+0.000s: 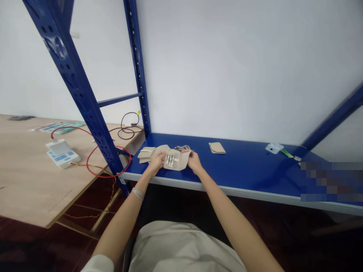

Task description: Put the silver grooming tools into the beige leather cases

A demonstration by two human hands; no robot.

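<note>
My hands hold an open beige leatherette grooming case (176, 159) by its edges, just above the blue steel shelf (241, 166). Small metal tools sit in loops on its inner face. My left hand (155, 162) pinches the case's left side, and my right hand (194, 160) grips its right side. Left of the case, a similar open beige case (146, 154) lies on the shelf. Partly hidden behind my hands is a small heap of metal tools (183, 148). A closed beige pouch (217, 148) lies to the right.
A white packet (274, 148) and a green item (289, 153) lie at the shelf's far right. Blue uprights (82, 102) stand left. On the wooden table (36, 177) are a white electronic device (62, 153), red wire (107, 173) and black cable (126, 126).
</note>
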